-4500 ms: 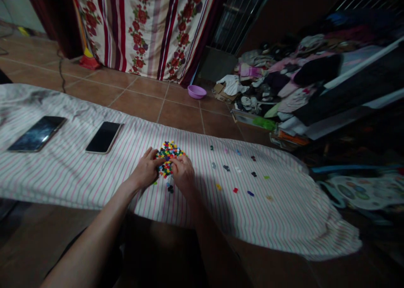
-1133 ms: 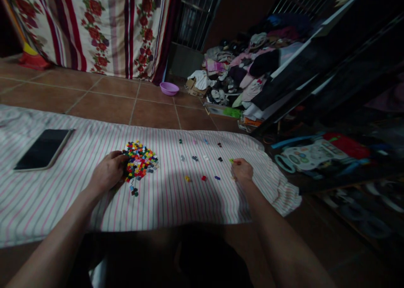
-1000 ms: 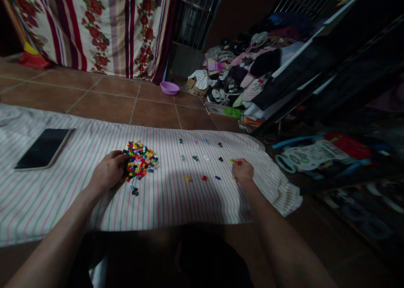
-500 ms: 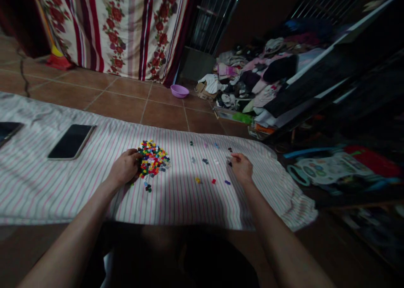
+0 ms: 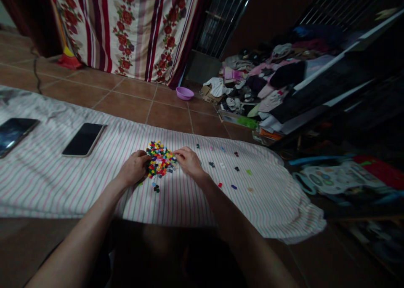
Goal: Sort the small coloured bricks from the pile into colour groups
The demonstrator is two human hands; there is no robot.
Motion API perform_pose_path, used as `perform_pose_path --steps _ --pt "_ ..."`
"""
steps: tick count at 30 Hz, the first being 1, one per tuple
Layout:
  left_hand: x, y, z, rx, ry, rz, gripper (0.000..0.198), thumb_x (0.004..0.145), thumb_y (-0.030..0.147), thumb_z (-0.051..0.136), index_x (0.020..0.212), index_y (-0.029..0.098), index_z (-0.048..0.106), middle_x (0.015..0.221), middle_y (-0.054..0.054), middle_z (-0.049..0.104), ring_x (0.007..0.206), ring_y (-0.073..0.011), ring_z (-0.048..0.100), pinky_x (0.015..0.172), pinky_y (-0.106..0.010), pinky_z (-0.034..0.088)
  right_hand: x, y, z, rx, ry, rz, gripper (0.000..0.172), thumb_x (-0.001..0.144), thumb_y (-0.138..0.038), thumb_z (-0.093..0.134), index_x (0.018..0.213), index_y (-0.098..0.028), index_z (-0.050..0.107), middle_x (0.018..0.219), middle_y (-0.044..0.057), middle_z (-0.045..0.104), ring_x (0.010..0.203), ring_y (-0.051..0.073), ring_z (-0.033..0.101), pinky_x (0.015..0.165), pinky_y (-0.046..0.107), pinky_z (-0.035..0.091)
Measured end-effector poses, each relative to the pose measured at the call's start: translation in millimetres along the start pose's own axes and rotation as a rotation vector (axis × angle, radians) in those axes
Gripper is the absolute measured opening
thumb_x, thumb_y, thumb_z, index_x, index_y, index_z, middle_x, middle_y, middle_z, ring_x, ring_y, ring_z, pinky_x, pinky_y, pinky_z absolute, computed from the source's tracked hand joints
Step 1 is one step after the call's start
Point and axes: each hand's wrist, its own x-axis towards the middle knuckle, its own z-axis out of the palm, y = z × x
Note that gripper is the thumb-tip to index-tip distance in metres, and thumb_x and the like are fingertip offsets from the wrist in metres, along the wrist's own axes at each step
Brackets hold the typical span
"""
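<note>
A heap of tiny coloured plastic building bricks lies on a striped cloth. At the heap's left edge rests my left hand, its fingers curled together; whatever they hold is hidden. My right hand touches the right edge, thumb and fingertips pinched, and I cannot make out a brick between them. To the right, small groups of bricks sit apart by colour, among them black bricks, red bricks, blue bricks and lime green bricks. Some dark bricks lie just below the heap.
Two phones lie left on the cloth, a nearer phone and a farther-left phone. Beyond it are a tiled floor, a purple basin and a floral curtain. Piled clothes are at the back right.
My right hand has moved left from the sorted groups on the right to the heap's right edge. My left hand stays at the heap. The view has shifted slightly.
</note>
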Motion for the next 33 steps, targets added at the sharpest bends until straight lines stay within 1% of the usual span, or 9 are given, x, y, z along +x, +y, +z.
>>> perform_pose_path --steps 3,6,10,15,18,24,30,33 --pt "-0.2 -1.0 -0.6 -0.023 -0.001 0.009 0.041 0.076 0.011 0.043 0.107 0.017 0.069 0.116 -0.011 0.062 0.106 -0.0226 0.06 0.096 -0.033 0.048 6.9 -18.4 12.0 -0.053 -0.1 -0.006 0.022 0.087 -0.014 0.055 0.097 -0.021 0.073 0.094 0.005 0.064 0.089 0.015 0.059 0.081 0.025 0.044" --pt "-0.8 -3.0 0.2 -0.039 0.022 0.02 0.041 0.076 0.011 0.043 0.106 0.018 0.07 0.116 -0.009 0.062 0.105 -0.0215 0.06 0.096 -0.033 0.048 9.2 -29.8 18.5 -0.128 -0.178 0.005 0.022 0.088 -0.015 0.057 0.102 -0.022 0.073 0.097 0.005 0.062 0.094 0.015 0.057 0.084 0.025 0.043" --pt "-1.3 -6.7 3.7 -0.036 0.033 0.028 0.039 0.079 0.012 0.041 0.106 0.019 0.069 0.115 -0.009 0.062 0.104 -0.0204 0.06 0.095 -0.034 0.048 9.4 -37.8 21.4 -0.208 -0.22 0.041 0.024 0.09 -0.017 0.054 0.105 -0.023 0.071 0.099 0.006 0.061 0.098 0.017 0.055 0.087 0.026 0.041" --pt "-1.3 -10.0 6.0 -0.04 0.021 0.052 0.038 0.077 0.013 0.043 0.105 0.018 0.068 0.114 -0.01 0.062 0.103 -0.0209 0.06 0.094 -0.034 0.048 11.2 -46.4 19.3 -0.242 -0.267 0.14 0.025 0.09 -0.015 0.051 0.105 -0.022 0.07 0.103 0.008 0.06 0.101 0.018 0.055 0.088 0.026 0.04" --pt "-1.4 -11.1 5.8 -0.045 0.022 0.063 0.038 0.076 0.012 0.044 0.105 0.017 0.068 0.114 -0.01 0.062 0.104 -0.0216 0.06 0.094 -0.035 0.049 12.5 -49.6 19.3 -0.264 -0.281 0.173 0.027 0.09 -0.014 0.048 0.107 -0.021 0.069 0.105 0.009 0.06 0.102 0.018 0.055 0.087 0.025 0.04" --pt "-0.6 -11.5 6.3 -0.049 0.015 0.052 0.037 0.076 0.015 0.044 0.104 0.016 0.069 0.116 -0.012 0.062 0.106 -0.0239 0.06 0.095 -0.037 0.049 16.3 -46.0 26.3 -0.326 -0.311 0.141 0.031 0.09 -0.009 0.044 0.108 -0.019 0.067 0.105 0.01 0.06 0.101 0.018 0.055 0.086 0.025 0.04" --pt "-0.8 -10.6 5.7 -0.037 0.029 0.063 0.038 0.074 0.015 0.046 0.104 0.018 0.068 0.114 -0.01 0.063 0.103 -0.0215 0.061 0.094 -0.035 0.049 16.5 -41.6 26.0 -0.237 -0.263 0.137 0.026 0.087 -0.009 0.048 0.101 -0.021 0.068 0.099 0.007 0.06 0.096 0.018 0.055 0.085 0.026 0.04" --pt "-1.3 -9.2 4.4 -0.024 0.029 0.061 0.037 0.077 0.015 0.042 0.104 0.017 0.068 0.115 -0.01 0.062 0.103 -0.021 0.061 0.094 -0.034 0.049 16.3 -39.3 25.2 -0.198 -0.243 0.116 0.023 0.085 -0.009 0.05 0.095 -0.02 0.067 0.095 0.006 0.06 0.093 0.018 0.055 0.084 0.025 0.04"
